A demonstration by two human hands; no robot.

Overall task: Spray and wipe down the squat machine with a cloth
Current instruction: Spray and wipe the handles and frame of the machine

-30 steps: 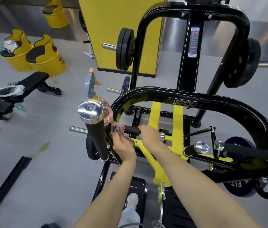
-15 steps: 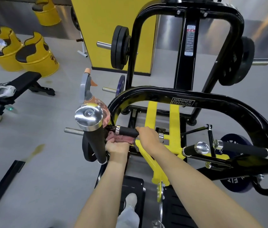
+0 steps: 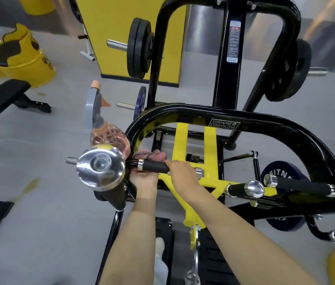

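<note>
On a black foam handle of the squat machine, the right hand wraps the grip while the left hand reaches beneath it, clutching the pink cloth bunched just behind, with a pink spray bottle upright beside the machine's curved black tube.

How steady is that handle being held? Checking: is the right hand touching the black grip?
Touching. The head view shows the right hand wrapped over the right end of the black grip, curled round it with no gap.
</note>
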